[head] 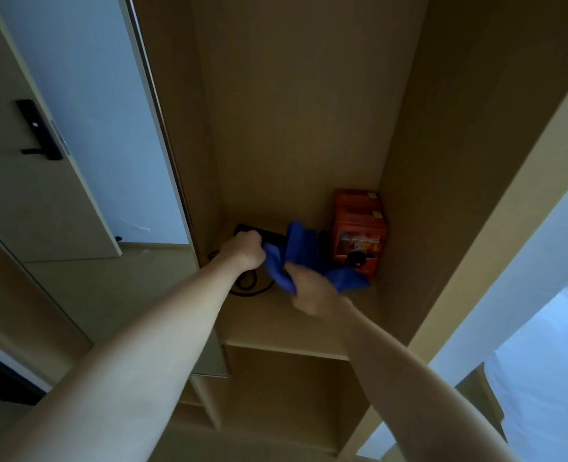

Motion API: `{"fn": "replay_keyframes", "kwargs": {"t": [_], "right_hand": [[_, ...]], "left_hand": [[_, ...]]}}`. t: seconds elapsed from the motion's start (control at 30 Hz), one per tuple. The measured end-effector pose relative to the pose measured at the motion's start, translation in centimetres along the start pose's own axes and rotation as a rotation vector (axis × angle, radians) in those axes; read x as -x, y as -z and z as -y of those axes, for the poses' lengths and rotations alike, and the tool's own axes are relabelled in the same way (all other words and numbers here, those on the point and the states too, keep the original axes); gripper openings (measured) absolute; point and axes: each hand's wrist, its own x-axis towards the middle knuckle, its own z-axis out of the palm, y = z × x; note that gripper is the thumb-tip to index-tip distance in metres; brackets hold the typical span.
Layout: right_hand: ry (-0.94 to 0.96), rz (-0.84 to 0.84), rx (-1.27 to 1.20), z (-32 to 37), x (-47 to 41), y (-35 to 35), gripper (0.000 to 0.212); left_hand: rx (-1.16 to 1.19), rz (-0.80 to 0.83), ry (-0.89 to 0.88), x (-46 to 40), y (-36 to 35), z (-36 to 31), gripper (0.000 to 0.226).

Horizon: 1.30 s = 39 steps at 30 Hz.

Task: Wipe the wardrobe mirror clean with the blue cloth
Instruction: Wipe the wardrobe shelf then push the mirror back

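Observation:
The blue cloth point(301, 253) hangs crumpled over a shelf inside the open wardrobe. My left hand point(244, 250) grips its left end with curled fingers. My right hand point(312, 290), blurred, holds the cloth's lower middle from below. The tall mirror panel point(86, 135) stands at the left, reflecting a door with a black handle. Neither hand touches the mirror.
An orange box point(359, 228) stands at the back right of the wooden shelf point(292, 331). A black device with a coiled cable point(251, 285) lies behind my left hand. Lower shelves sit below. A white bed point(549, 345) shows at the right.

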Motion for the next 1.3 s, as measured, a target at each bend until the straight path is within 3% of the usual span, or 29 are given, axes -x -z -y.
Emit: {"fn": "replay_keyframes", "kwargs": {"t": [0.1,0.17,0.23,0.3,0.37,0.53,0.6,0.67,0.73,0.8,0.9,1.03,1.1,1.2,1.23,1.3], "right_hand": [[-0.196,0.435,-0.176,-2.3,2.5,-4.2,0.035],[-0.231,0.518,-0.207,-3.3,3.3,-5.2,0.020],[-0.263,0.348,-0.168,-4.1,3.2,-5.6,0.015],[-0.314,0.211,-0.006,-4.6,3.0,-5.7,0.036],[-0.342,0.230,0.230,-4.5,3.2,-5.5,0.047],[-0.496,0.400,0.445,-5.1,4.4,-4.7,0.022],[-0.542,0.414,0.375,-5.4,4.3,-4.1,0.015],[-0.549,0.300,0.246,-5.7,3.4,-4.3,0.013],[-0.525,0.241,0.092,-5.7,2.1,-5.3,0.027],[-0.482,0.249,0.019,-5.4,1.3,-6.8,0.054],[-0.276,0.243,-0.048,-3.5,1.0,-8.7,0.061],[-0.106,0.356,-0.482,-0.6,0.6,-10.8,0.057],[-0.179,0.161,-0.599,-0.6,0.3,-10.8,0.051],[-0.400,-0.189,-0.411,-2.3,-0.5,-10.1,0.033],[-0.491,-0.186,-0.326,-3.3,-0.8,-10.0,0.037],[-0.529,-0.014,-0.294,-4.2,-1.1,-9.9,0.046]], "left_hand": [[-0.013,0.042,0.004,0.5,-1.3,0.0,0.023],[-0.003,0.057,0.004,0.8,-2.1,0.0,0.023],[0.015,0.078,0.003,1.0,-2.9,-0.1,0.023],[0.026,0.100,0.005,1.0,-3.7,-0.2,0.024],[0.029,0.118,0.001,0.9,-4.5,-0.3,0.024],[0.036,0.146,-0.009,0.4,-5.7,-0.7,0.020],[0.044,0.152,-0.010,0.2,-5.8,-0.8,0.021],[0.043,0.154,-0.014,0.0,-5.8,-0.9,0.021],[0.036,0.158,-0.021,-0.1,-5.9,-1.0,0.021],[0.030,0.159,-0.026,-0.2,-5.8,-1.1,0.021],[0.029,0.150,-0.022,-0.3,-5.5,-0.9,0.024],[0.045,0.123,-0.020,-0.3,-4.8,-0.8,0.026],[0.051,0.124,-0.018,-0.2,-4.7,-0.8,0.021],[0.052,0.142,-0.016,-0.3,-4.9,-0.4,0.021],[0.050,0.144,-0.017,-0.3,-5.0,-0.2,0.023],[0.056,0.147,-0.014,-0.4,-5.1,0.1,0.022]]}}
